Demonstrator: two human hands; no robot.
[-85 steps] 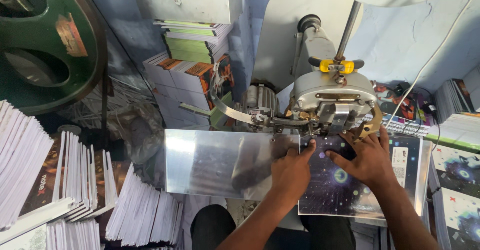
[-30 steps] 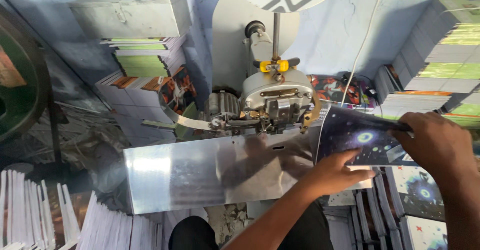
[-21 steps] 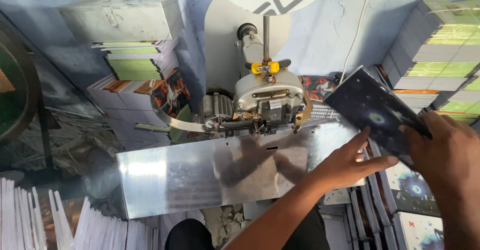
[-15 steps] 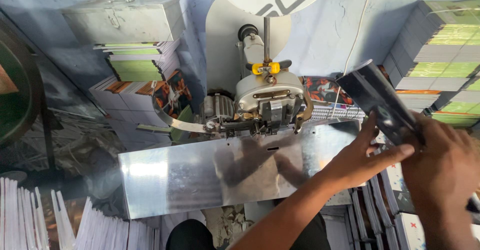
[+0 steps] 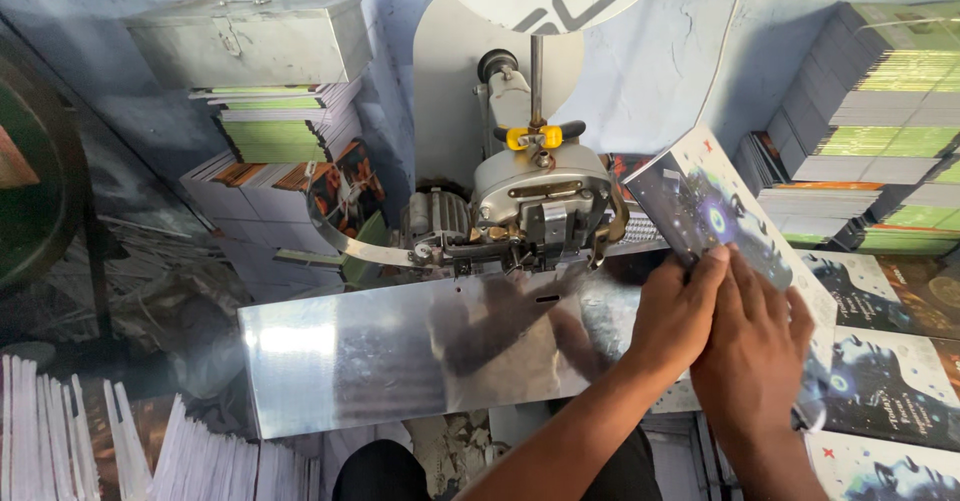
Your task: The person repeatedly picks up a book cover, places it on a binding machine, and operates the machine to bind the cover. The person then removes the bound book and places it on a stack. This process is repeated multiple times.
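A thin booklet [image 5: 705, 201] with a dark starry cover stands tilted to the right of the stitching machine head [image 5: 540, 196]. My left hand [image 5: 678, 311] grips its lower left edge. My right hand [image 5: 755, 346] lies flat against the cover just beside it, fingers spread over the lower part. The two hands touch each other. The shiny metal saddle plate [image 5: 400, 361] under the machine head is bare and reflects my hands.
Finished dark-covered booklets [image 5: 880, 381] lie stacked at the right, below tall green-edged piles [image 5: 880, 91]. White folded sheets [image 5: 120, 451] stand at the lower left. A grey metal box [image 5: 250, 36] tops a stack at the back left, beside a dark wheel [image 5: 30, 181].
The booklet lay flat under the machine head with both hands pressing it. I have since pulled it out to the right and raised it, and both hands now hold it tilted.
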